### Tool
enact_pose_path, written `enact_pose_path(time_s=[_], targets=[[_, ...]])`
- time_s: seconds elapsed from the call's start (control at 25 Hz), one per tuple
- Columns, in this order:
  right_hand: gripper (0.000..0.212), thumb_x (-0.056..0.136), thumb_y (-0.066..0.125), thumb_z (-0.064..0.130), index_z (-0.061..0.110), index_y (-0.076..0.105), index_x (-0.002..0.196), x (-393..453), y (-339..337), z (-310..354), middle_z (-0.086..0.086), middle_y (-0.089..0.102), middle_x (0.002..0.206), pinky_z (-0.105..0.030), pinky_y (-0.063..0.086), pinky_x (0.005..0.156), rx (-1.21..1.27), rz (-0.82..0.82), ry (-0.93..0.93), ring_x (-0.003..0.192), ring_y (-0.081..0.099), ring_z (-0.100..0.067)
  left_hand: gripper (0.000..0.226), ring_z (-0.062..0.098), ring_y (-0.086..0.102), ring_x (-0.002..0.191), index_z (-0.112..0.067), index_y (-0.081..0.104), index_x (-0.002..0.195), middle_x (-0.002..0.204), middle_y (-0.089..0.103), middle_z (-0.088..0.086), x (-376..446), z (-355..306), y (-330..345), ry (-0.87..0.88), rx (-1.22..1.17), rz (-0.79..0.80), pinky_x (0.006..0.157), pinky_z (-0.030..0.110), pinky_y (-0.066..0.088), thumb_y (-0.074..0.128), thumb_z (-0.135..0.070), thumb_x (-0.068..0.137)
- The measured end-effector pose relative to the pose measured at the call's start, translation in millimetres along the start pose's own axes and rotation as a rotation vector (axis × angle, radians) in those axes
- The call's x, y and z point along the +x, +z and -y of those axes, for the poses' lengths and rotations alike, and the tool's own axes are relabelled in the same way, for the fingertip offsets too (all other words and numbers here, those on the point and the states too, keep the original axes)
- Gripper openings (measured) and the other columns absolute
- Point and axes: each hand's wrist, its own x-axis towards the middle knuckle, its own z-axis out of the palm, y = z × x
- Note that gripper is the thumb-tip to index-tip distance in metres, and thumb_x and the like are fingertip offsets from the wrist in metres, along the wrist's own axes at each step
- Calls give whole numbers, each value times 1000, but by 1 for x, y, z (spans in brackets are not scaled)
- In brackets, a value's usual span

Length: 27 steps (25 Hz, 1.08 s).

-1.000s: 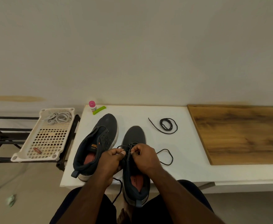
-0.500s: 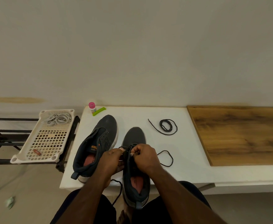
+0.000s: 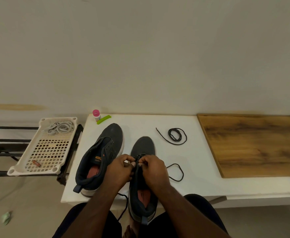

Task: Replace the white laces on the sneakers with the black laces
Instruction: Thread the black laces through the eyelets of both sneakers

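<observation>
Two dark sneakers sit on the white table (image 3: 188,186). The left sneaker (image 3: 99,157) has no lace and lies open. The right sneaker (image 3: 143,177) overhangs the near edge. My left hand (image 3: 119,170) and my right hand (image 3: 153,170) meet over its eyelets, each pinching the black lace (image 3: 176,171). That lace loops out to the right on the table, and its other end hangs below the table edge. A second black lace (image 3: 175,136) lies coiled farther back. The white laces (image 3: 60,127) are piled in the cream tray.
A cream perforated tray (image 3: 43,150) rests on a black rack to the left and holds a small brown item. A pink-capped bottle (image 3: 96,115) and a green stick (image 3: 104,119) stand at the table's back left. A wooden board (image 3: 254,145) covers the right side.
Both hands stay on the right sneaker's eyelets and have shifted only slightly, their fingertips drawing closer together over the lace. The view has tilted a little.
</observation>
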Motion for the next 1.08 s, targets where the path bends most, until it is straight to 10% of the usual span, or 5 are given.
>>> enact_pose_path(time_s=[0.36,0.52,0.88,1.08], targets=[[27,91,58,37,31,65,116,-29,-22,0,15,67,109,-26,46,92,-30,-230,-164,105,54,-7,13,19,67,73,-26,68,76,73,69,1,-1,2,5,121,53,-81,71,39,57,65,-19,87],[40,91,51,51,36,57,128,-51,-5,5,17,63,119,-26,45,98,-52,16,-174,114,50,-7,13,26,69,80,-13,73,86,85,73,13,-2,4,0,-16,-241,-5,63,32,57,64,-6,90],[39,93,52,34,30,59,131,-48,-2,1,10,63,127,-23,41,100,-60,2,-147,117,51,-10,10,22,69,89,-8,55,94,92,70,14,-16,-20,-2,158,-494,-198,79,37,58,47,-9,99],[31,92,48,37,37,62,120,-48,2,-1,18,66,115,-24,45,97,-42,2,-195,106,53,-4,18,9,66,94,-36,67,96,101,70,-8,-9,3,3,218,57,-36,87,35,57,60,-19,96]])
